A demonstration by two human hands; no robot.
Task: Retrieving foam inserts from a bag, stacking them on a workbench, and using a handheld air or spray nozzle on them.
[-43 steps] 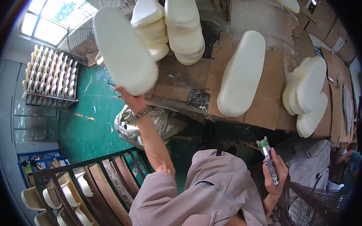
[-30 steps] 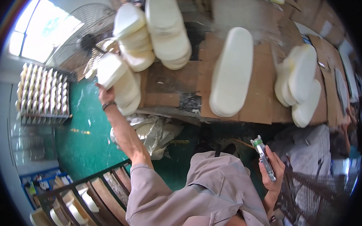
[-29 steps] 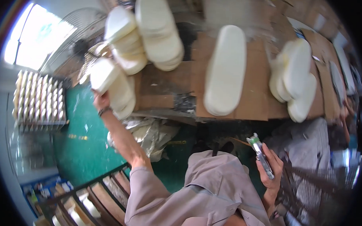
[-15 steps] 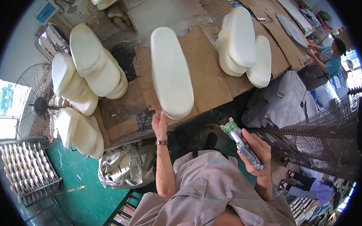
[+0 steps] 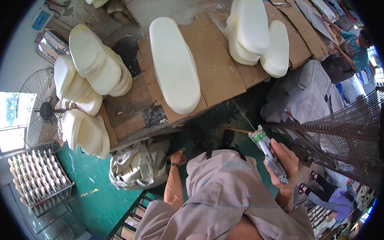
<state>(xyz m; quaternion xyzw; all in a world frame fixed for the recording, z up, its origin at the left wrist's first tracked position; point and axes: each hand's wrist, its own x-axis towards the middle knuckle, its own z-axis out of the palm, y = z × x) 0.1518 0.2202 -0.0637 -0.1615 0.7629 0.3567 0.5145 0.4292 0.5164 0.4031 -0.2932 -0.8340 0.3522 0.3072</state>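
In my right hand (image 5: 283, 161) is a spray gun (image 5: 270, 155) with a green ring near its nozzle, my fingers wrapped round its body. A thin pale streak leads from the nozzle up toward the table's edge. My left hand (image 5: 178, 156), with a dark band at the wrist, is closed below the table edge, beside the sack; whatever it may hold is too small to make out. A long, rounded, off-white foam pad (image 5: 174, 68) lies alone on the cardboard (image 5: 221, 66) covering the table, touched by neither hand.
Stacked foam pads (image 5: 99, 64) fill the table's left side, and more pads (image 5: 248, 31) stand on the right. A sack (image 5: 133, 166) sits below the edge. To the left are a fan (image 5: 44, 110) and a rack (image 5: 42, 180); a mesh frame (image 5: 348, 138) and co-workers are rightward.
My left hand has left the foam pad's near end and come down toward my body. The spray gun has shifted slightly right and down, and a streak now shows at its nozzle.
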